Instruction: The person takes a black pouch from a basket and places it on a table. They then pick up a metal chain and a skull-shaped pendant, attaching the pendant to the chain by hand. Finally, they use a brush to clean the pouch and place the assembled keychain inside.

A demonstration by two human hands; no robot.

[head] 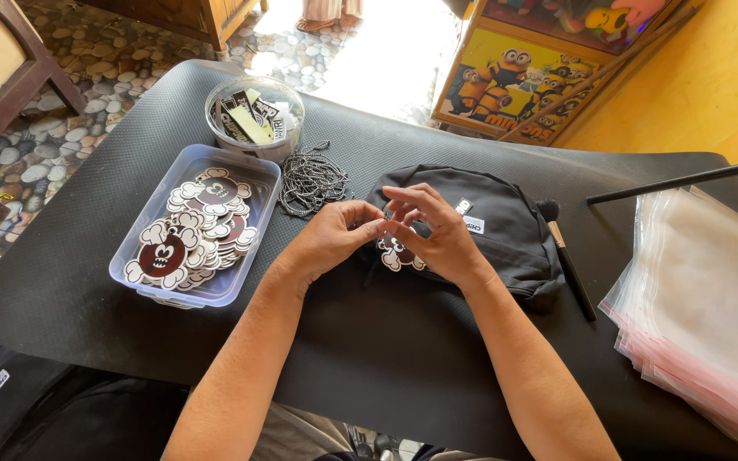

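At frame centre, the left hand (332, 236) and right hand (434, 232) meet over a black pouch (497, 224), fingertips of each grip pinched together on a cartoon-face charm (398, 253). A clear tray of charms (254, 226) sits left; plastic bags (711, 299) overhang the worktop (386, 341)'s right edge, and bare mat lies toward the near edge.

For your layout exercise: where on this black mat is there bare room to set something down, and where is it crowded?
Bare mat lies near the front edge, and left of the tray. The middle is crowded: tray, tub, chains, pouch under both hands, brush, bags.
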